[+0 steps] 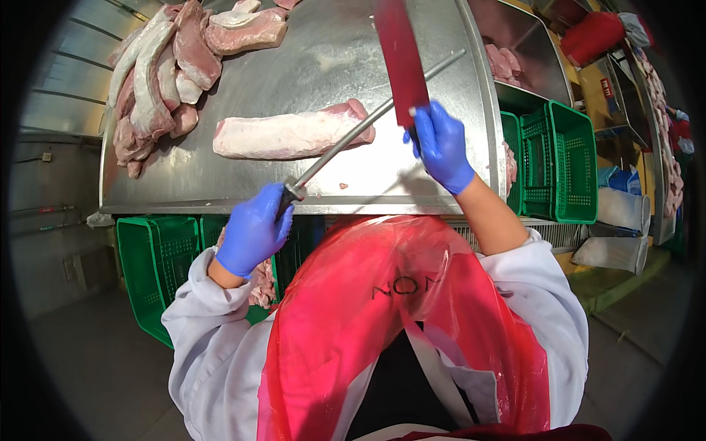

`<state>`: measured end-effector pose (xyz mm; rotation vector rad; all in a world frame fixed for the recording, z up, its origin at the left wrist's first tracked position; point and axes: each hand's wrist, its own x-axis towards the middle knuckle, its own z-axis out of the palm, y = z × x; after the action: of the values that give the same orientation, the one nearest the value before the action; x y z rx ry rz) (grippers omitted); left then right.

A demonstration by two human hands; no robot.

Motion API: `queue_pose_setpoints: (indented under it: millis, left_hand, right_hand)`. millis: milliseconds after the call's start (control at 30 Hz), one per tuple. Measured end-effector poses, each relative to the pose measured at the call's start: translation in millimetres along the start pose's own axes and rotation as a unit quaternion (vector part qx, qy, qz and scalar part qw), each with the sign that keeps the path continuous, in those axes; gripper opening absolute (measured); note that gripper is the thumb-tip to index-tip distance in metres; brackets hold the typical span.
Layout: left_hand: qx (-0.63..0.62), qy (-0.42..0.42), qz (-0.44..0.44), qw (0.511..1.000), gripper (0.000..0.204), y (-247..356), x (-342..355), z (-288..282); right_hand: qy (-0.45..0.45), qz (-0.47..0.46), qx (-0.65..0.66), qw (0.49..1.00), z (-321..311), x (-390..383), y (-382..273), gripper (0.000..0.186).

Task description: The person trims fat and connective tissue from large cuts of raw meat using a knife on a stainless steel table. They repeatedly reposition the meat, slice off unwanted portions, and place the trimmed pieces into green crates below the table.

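My left hand (254, 229), in a blue glove, is closed around the black handle of a honing steel (346, 140). Its metal rod slants up and right over the table. In my blue-gloved right hand (442, 145) is the handle of a broad-bladed knife (401, 62), whose blade points away from me and looks reddish. Blade and rod cross in the picture; whether they touch I cannot tell. Beneath the rod, a long pale piece of meat (276, 135) lies across the metal table (294, 187).
Several long cuts of meat (154, 81) are heaped at the table's far left. Green crates stand below the near edge (158, 257) and at the right (570, 162). Beyond the table's right rim, a metal bin (540, 55) holds meat. Another person's red sleeve (592, 37) shows at the upper right.
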<state>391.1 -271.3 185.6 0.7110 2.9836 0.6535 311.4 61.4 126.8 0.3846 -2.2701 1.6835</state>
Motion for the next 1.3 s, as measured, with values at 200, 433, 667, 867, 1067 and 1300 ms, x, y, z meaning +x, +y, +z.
queue_pose_setpoints:
  millis: [200,433,667,867,1067,1300]
  left_hand:
    - [0.021,0.047,0.035,0.998,0.036,-39.7,-35.9,-43.9]
    - [-0.071,-0.059,0.149,0.984,0.026,-38.7,-5.1,0.9]
    - [-0.119,-0.114,-0.049,0.985,0.024,-117.2,30.4,93.0]
    - [-0.322,0.057,-0.013,0.945,0.028,-37.9,145.4,277.8]
    - [-0.296,-0.072,-0.216,0.928,0.035,75.0,345.2,387.1]
    - [-0.3,-0.029,0.014,0.953,0.053,61.4,295.6,308.2]
  right_hand:
    - [-0.343,0.021,-0.432,0.834,-151.0,-130.0,122.8,0.023]
    - [-0.073,0.349,0.29,0.888,8.6,-17.7,-26.9,0.025]
    - [-0.29,0.42,0.155,0.846,-50.4,-171.9,21.1,0.033]
    - [0.015,0.409,0.241,0.88,-95.5,-151.3,21.1,0.02]
    - [0.131,0.319,0.079,0.935,-137.1,-211.9,119.9,0.014]
    - [0.128,0.439,0.161,0.875,-169.2,-197.7,136.5,0.016]
